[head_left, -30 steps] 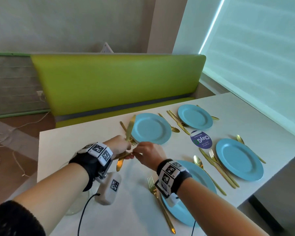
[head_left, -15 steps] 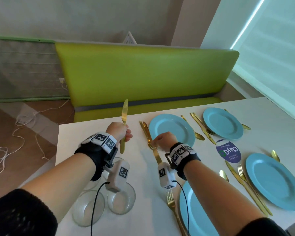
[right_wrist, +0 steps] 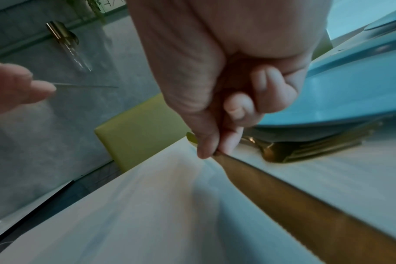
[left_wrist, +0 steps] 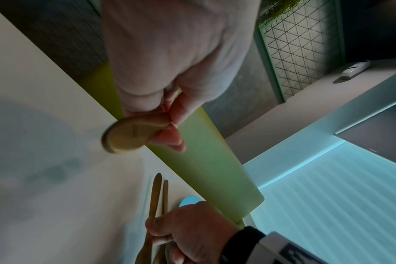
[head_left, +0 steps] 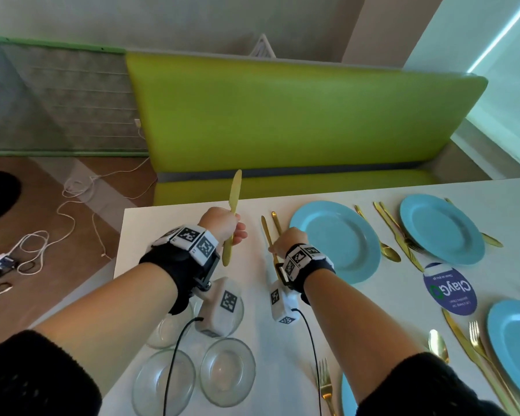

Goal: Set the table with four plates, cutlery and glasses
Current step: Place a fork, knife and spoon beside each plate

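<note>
Above table [head_left: 168, 235], left hand [head_left: 222, 225] grips knife [head_left: 231, 217] upright.

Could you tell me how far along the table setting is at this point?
Done: four blue plates are out, most with gold cutlery beside them. In hand: the left hand holds a knife upright; the right hand lays another knife beside the far-left plate. Left: the glasses are still grouped at the table edge.

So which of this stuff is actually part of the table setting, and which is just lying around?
Part of the job:
- gold knife held in the left hand
- gold knife under the right hand
- blue plates
- laid gold cutlery
- glasses

Lying about:
- round ClayGo sticker
- cables on the floor
- green bench
</note>
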{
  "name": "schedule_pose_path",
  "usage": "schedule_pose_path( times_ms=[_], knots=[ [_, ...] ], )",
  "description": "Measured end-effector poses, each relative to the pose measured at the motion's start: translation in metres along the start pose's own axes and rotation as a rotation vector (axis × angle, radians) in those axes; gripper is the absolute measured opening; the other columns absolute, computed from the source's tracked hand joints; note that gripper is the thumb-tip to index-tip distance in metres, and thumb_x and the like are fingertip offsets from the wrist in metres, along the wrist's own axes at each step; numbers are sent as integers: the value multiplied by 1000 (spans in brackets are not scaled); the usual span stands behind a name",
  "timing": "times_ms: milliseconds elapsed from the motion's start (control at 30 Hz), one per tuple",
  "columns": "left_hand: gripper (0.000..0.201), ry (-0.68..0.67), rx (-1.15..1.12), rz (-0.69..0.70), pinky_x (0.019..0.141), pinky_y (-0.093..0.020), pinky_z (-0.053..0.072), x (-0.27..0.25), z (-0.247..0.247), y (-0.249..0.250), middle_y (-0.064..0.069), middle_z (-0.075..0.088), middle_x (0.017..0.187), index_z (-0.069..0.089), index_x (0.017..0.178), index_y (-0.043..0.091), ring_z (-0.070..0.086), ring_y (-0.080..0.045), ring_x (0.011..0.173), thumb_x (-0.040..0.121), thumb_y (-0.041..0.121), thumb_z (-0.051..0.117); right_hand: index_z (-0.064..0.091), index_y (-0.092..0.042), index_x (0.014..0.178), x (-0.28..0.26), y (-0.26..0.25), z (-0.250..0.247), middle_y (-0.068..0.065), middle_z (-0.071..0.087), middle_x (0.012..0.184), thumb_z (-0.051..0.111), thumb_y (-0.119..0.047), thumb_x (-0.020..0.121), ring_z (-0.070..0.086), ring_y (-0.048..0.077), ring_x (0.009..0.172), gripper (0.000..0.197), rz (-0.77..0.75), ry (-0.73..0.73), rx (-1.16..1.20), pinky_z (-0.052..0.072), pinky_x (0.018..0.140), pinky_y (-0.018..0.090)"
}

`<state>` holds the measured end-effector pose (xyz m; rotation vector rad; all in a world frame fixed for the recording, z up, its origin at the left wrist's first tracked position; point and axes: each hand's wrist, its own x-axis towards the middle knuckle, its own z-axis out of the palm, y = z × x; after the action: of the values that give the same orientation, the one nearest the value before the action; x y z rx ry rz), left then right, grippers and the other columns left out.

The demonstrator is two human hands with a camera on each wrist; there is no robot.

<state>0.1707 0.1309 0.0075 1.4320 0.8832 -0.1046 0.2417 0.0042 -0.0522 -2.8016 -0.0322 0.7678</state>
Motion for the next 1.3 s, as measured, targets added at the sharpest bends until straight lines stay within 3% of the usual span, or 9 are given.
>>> schedule_pose_path(
  times_ms=[267, 400, 667, 867, 1100, 1300],
  knots=[
    [13, 6, 9, -28, 53, -26, 46, 12, 0, -5, -9, 56, 71, 52, 94, -1, 57, -20, 59, 97, 5, 41, 66, -5, 100, 7, -7, 12, 9, 70, 104, 62, -16, 85, 68, 26, 95, 19, 74, 88, 128, 54, 77, 31],
    [20, 8, 9, -37, 54, -26, 46, 16, 3, -8, -10, 57, 71, 53, 81, 2, 57, -20, 60, 97, 5, 42, 67, -6, 101, 8, -9, 10, 9, 70, 105, 61, -15, 86, 68, 26, 97, 19, 90, 119, 146, 54, 79, 32],
    [23, 5, -7, -40, 55, -26, 46, 19, 7, -10, -10, 56, 71, 51, 77, 3, 56, -20, 59, 97, 5, 41, 65, -6, 108, 9, -10, 6, 10, 66, 114, 47, -11, 92, 64, 28, 107, 24, 101, 173, 167, 50, 88, 34],
    [25, 10, 0, -49, 54, -27, 46, 20, 4, -13, -10, 56, 71, 50, 75, 4, 56, -20, 58, 98, 5, 41, 64, -5, 107, 8, -9, 7, 11, 67, 111, 46, -9, 92, 65, 29, 104, 23, 70, 172, 158, 52, 86, 35],
    [19, 17, -17, -30, 56, -28, 49, 15, 3, -14, -10, 57, 71, 52, 81, 2, 57, -20, 59, 97, 6, 42, 64, -4, 106, 3, -7, 4, 12, 67, 109, 48, -8, 92, 65, 29, 103, 22, 27, 175, 137, 51, 84, 34],
    [13, 10, -46, -17, 56, -30, 50, -5, 7, -10, -12, 57, 72, 51, 98, -1, 58, -22, 59, 97, 7, 40, 64, -7, 107, -25, -1, -12, 9, 67, 109, 64, -27, 86, 65, 27, 102, 29, -40, 162, 123, 52, 82, 33]
  ],
)
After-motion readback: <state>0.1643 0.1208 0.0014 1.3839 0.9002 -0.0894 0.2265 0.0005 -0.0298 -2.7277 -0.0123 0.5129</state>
